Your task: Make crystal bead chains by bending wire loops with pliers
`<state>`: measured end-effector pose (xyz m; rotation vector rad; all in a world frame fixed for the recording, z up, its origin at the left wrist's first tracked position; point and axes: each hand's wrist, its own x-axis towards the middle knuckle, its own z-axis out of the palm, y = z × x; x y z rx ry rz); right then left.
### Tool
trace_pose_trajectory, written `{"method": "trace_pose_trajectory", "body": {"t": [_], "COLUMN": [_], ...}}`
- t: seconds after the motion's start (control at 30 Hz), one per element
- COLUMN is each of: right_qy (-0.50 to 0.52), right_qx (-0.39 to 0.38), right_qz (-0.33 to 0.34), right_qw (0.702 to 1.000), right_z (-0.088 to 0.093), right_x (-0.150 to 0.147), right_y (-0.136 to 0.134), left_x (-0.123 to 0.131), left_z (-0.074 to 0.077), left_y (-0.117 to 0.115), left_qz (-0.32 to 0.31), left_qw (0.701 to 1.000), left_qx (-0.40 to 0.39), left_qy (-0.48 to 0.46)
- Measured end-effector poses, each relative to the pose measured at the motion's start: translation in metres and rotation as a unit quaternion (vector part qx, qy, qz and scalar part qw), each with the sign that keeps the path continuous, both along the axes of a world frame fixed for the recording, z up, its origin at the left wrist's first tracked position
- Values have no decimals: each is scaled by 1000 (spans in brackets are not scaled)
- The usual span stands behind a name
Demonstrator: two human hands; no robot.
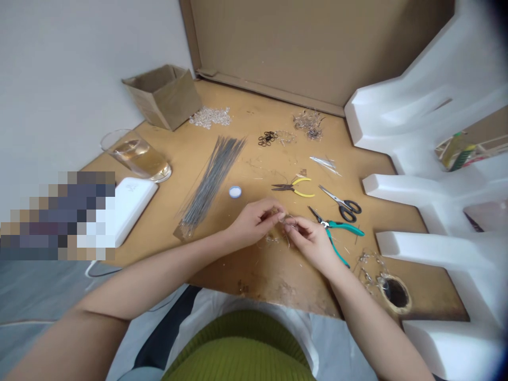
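Observation:
Near the table's front, my left hand point(260, 220) pinches a small piece of thin wire with clear bits. My right hand point(311, 239) meets it fingertip to fingertip, closed on the same wire piece point(289, 243), whose thin end hangs down between the hands. The fingers hide most of it. Teal-handled pliers point(344, 228) lie open just right of my right hand, partly behind it. Yellow-handled pliers point(294, 187) and black-handled scissors point(341, 203) rest beyond. A bundle of grey wires point(212, 185) and a small white round disc point(235, 192) are left of the hands.
Farther back are a cardboard box point(170, 100), clear beads point(210, 117), black rings point(267, 138) and tangled wire pieces point(309, 124). A tilted-looking glass of liquid point(138, 156) and a white device point(133, 206) stand left. White foam point(408, 241) borders the right, near a hole point(396, 292).

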<state>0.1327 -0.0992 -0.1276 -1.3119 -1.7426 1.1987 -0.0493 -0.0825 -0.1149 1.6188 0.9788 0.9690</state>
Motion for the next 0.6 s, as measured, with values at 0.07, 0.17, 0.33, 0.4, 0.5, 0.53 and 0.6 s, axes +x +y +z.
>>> {"method": "trace_pose_trajectory", "body": {"t": [0.07,0.17,0.33,0.4,0.5,0.53,0.6], "right_qy": [3,9,4,2,0,-2,-4], "right_qx": [2,-9,-18,-16,-18,-18,-14], "right_qz": [-6,-5,7,8,12,12,7], "right_qw": [1000,1000,1000,1000,1000,1000,1000], "right_z": [1,5,5,4,4,5,10], "right_x": [-1,-2,-1,-1,-4,-5,-6], "right_y": [0,1,0,0,-1,-1,-1], "left_x": [0,0,2,2,1,1,1], "left_z": [-1,-1,-2,-3,-6,-6,-6], "left_y": [0,0,-1,-1,-1,-1,-1], "left_qz": [-11,-5,16,15,9,8,8], "left_qw": [1000,1000,1000,1000,1000,1000,1000], "left_qx": [-17,-19,1,13,19,17,13], "left_qy": [-9,-16,4,9,10,9,5]}}
